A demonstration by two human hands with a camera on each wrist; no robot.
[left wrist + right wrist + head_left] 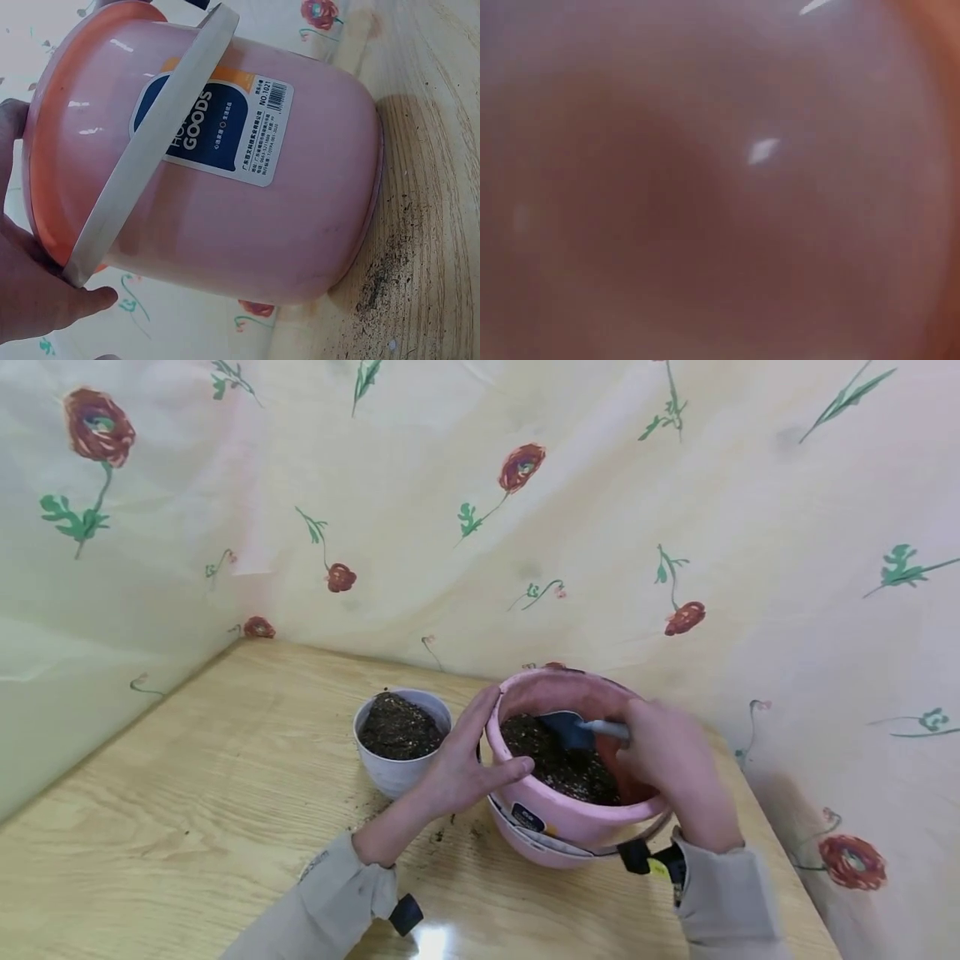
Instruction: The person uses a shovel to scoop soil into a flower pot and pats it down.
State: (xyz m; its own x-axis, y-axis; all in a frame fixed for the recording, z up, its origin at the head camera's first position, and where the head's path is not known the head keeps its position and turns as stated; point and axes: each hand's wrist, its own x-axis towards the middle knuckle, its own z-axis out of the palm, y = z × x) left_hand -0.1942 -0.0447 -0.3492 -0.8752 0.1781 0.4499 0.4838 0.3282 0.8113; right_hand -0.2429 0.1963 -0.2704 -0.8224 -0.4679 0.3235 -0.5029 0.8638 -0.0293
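A pink bucket with dark soil inside stands on the table, tilted slightly. My left hand holds its rim on the near left side, thumb and fingers spread along the edge. Inside the bucket, my right hand grips the grey handle of a small trowel, whose blue blade is partly in the soil. The right fingertips are hidden behind the rim. In the left wrist view, the bucket's pale carrying handle hangs across its labelled side. Only blurred pink bucket wall fills the right wrist view.
Left of the bucket is a white pot, heaped with dark soil. Soil crumbs lie scattered on the wooden table between the two. Flower-patterned cloth hangs behind and along both sides.
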